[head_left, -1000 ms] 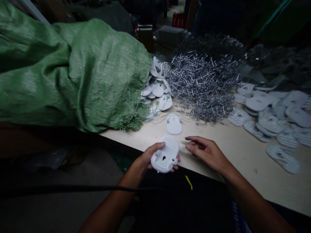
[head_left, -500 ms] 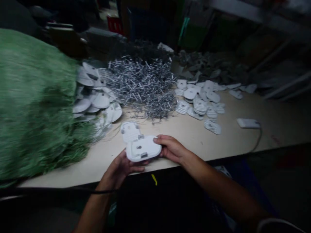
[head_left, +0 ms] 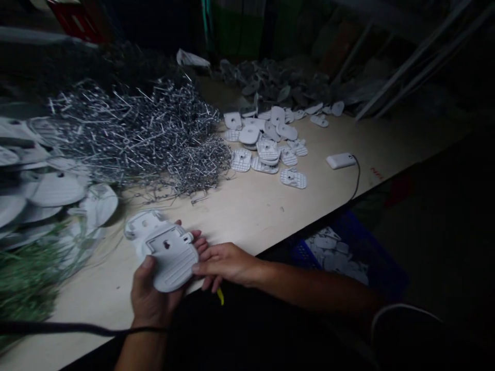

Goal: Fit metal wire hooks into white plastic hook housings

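A white, rounded plastic plate [head_left: 176, 265] with a keyhole-shaped slot and ribs is tilted over the table's front edge. My left hand [head_left: 149, 296] grips it from below, thumb on the near left edge and fingertips showing past the far right side. At the right edge, my right hand [head_left: 230, 264] pinches it between thumb and fingers. Just beyond it lies another white plastic piece [head_left: 145, 222], partly covered by the held plate. Whether the two pieces touch, I cannot tell.
Behind lies a large heap of thin metal wire pieces [head_left: 135, 129]. Larger white plates [head_left: 58, 188] are piled left, beside green woven material [head_left: 27, 288]. Small white plates [head_left: 266, 149] lie to the right, near a white corded device [head_left: 341, 161]. A blue crate [head_left: 348, 242] stands below the table.
My view has swung right, bringing the blue crate into sight. The held plate has been turned and now shows its ribbed face. My left thumb has come onto its near edge.
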